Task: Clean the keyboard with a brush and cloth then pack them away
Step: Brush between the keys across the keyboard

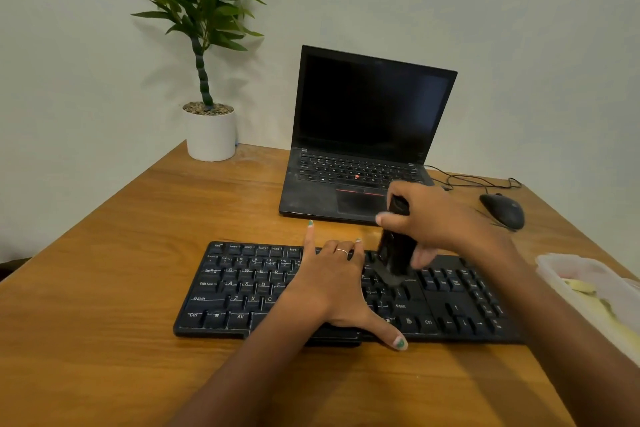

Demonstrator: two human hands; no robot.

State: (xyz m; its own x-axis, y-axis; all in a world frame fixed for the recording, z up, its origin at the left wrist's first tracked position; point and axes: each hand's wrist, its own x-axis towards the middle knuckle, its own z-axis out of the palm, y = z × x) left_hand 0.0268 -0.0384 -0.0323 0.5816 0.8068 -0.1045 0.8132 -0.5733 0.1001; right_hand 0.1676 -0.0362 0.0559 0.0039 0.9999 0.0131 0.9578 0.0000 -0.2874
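A black keyboard (pixel 242 291) lies across the wooden desk in front of me. My left hand (pixel 332 284) rests flat on its middle keys, fingers spread, thumb over the front edge. My right hand (pixel 436 222) grips a black brush (pixel 394 256) held upright, its bristles touching the keys right of centre. A yellow cloth (pixel 585 291) lies inside a clear plastic container (pixel 554 262) at the right edge of the desk.
An open black laptop (pixel 363 135) stands behind the keyboard. A black wired mouse (pixel 502 210) sits to its right, with its cable trailing along the back. A potted plant (pixel 209 132) in a white pot stands at the far left corner by the wall.
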